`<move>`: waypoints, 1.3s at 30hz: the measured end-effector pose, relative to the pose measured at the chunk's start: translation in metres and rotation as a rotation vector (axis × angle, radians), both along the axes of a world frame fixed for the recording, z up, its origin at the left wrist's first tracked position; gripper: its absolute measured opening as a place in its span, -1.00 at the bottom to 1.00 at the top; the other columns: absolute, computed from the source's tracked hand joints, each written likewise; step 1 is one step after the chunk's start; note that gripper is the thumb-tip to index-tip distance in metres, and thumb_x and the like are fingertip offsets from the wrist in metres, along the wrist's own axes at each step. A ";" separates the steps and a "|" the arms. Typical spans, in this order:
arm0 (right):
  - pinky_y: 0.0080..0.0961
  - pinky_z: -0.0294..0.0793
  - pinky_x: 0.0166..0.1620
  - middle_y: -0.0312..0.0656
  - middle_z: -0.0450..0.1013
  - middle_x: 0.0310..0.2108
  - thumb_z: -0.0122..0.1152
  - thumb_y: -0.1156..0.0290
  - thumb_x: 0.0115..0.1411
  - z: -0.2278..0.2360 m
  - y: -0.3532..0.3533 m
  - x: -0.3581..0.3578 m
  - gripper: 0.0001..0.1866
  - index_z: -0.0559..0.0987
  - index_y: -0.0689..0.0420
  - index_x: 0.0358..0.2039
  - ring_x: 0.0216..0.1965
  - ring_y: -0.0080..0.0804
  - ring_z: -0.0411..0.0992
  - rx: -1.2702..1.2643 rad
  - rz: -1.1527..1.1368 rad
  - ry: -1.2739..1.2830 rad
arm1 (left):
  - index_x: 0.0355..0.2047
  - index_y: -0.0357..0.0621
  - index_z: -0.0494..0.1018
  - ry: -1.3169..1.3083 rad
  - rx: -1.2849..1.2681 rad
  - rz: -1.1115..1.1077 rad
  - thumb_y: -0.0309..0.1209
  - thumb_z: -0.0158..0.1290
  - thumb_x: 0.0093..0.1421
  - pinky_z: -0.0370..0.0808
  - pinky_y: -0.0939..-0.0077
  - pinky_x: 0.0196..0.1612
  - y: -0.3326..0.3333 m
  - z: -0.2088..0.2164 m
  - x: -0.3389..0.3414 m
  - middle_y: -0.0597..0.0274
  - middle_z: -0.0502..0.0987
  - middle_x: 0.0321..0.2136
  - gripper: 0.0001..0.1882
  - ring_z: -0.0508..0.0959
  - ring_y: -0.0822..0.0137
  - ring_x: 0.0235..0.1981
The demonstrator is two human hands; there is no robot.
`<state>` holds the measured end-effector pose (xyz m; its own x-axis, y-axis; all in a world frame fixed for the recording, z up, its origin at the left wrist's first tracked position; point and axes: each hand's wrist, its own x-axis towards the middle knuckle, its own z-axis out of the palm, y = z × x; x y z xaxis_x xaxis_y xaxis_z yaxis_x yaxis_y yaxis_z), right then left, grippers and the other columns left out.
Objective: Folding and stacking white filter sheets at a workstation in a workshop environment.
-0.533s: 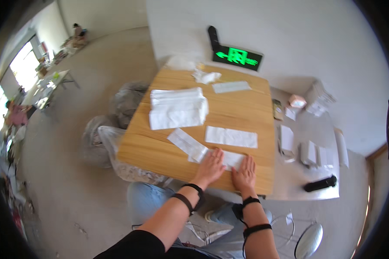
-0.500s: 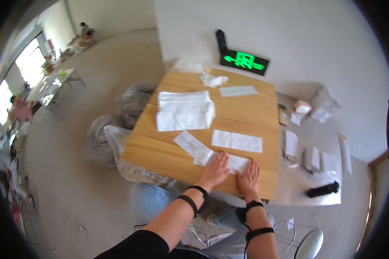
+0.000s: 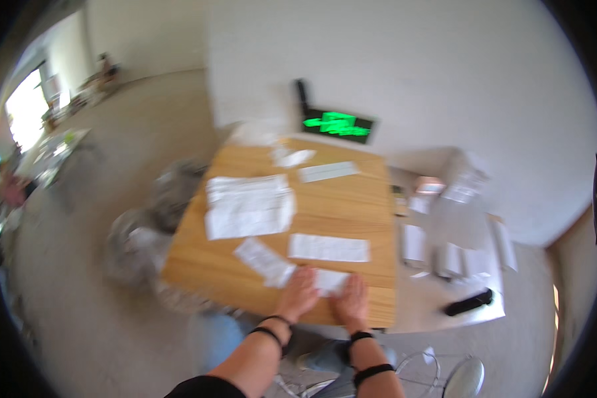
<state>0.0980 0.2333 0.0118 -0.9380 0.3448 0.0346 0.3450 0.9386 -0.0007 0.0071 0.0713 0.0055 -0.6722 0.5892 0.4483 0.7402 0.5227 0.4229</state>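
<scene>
My left hand (image 3: 301, 292) lies flat with fingers stretched out on one end of a white rectangular strip (image 3: 330, 281), which looks like folded cloth or paper. At the strip's other end my right hand (image 3: 351, 300) rests the same way. A second white strip (image 3: 264, 260) lies slantwise, its lower end beside my left hand. Farther back, a third strip (image 3: 329, 248) lies straight across the wooden tabletop (image 3: 341, 205). A stack of larger white sheets (image 3: 251, 207) sits at the left of the table. The picture is blurred, so finer detail is lost.
Crumpled white material (image 3: 293, 157) and a pale strip (image 3: 328, 172) lie near the far edge. A green-lit sign (image 3: 338, 125) leans at the wall. On the side table (image 3: 438, 312) are a black cylinder (image 3: 469, 302) and white packets (image 3: 414, 243). Plastic bags (image 3: 136, 249) stand left.
The whole view has shifted, so the table appears lower and more to the left. Both hands stay flat on the same strip, and the nearby pieces keep their arrangement.
</scene>
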 end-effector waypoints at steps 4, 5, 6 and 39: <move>-0.26 -0.29 0.38 -0.02 -0.09 0.36 -0.29 -0.21 0.25 0.001 -0.021 -0.005 -0.14 0.05 0.28 0.30 0.39 -0.23 -0.19 -0.125 -0.015 0.003 | 0.14 -0.38 0.24 -0.046 -0.195 0.038 -0.22 -0.02 0.15 -0.01 0.12 0.33 -0.021 -0.013 0.002 -0.14 0.25 0.18 -0.38 0.14 0.01 0.28; -0.26 -0.29 0.37 -0.03 -0.10 0.36 -0.32 -0.21 0.26 -0.002 -0.023 -0.005 -0.15 0.03 0.27 0.30 0.40 -0.23 -0.22 -0.030 0.007 -0.026 | 0.16 -0.38 0.21 -0.049 -0.215 0.036 -0.21 -0.01 0.15 -0.02 0.11 0.33 -0.023 -0.016 0.003 -0.13 0.21 0.20 -0.36 0.12 0.01 0.29; -0.26 -0.30 0.37 -0.03 -0.11 0.36 -0.34 -0.21 0.26 0.002 -0.023 -0.003 -0.15 0.02 0.27 0.31 0.40 -0.24 -0.23 -0.048 0.004 -0.035 | 0.18 -0.38 0.18 -0.058 -0.244 0.044 -0.20 -0.01 0.15 -0.03 0.10 0.33 -0.023 -0.018 0.003 -0.11 0.17 0.23 -0.34 0.09 0.01 0.30; -0.24 -0.22 0.36 0.06 0.00 0.31 -0.15 -0.13 0.22 0.011 -0.013 0.001 -0.18 0.13 0.34 0.24 0.37 -0.17 -0.12 -0.107 0.027 0.170 | 0.17 -0.34 0.20 0.000 -0.202 0.018 -0.19 -0.02 0.18 0.04 0.08 0.30 -0.012 -0.006 0.000 -0.09 0.18 0.22 -0.37 0.12 0.05 0.28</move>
<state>0.0985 0.2206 0.0232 -0.9306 0.3301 0.1579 0.3063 0.9389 -0.1572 0.0070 0.0594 -0.0006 -0.6833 0.6552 0.3222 0.7301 0.6100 0.3078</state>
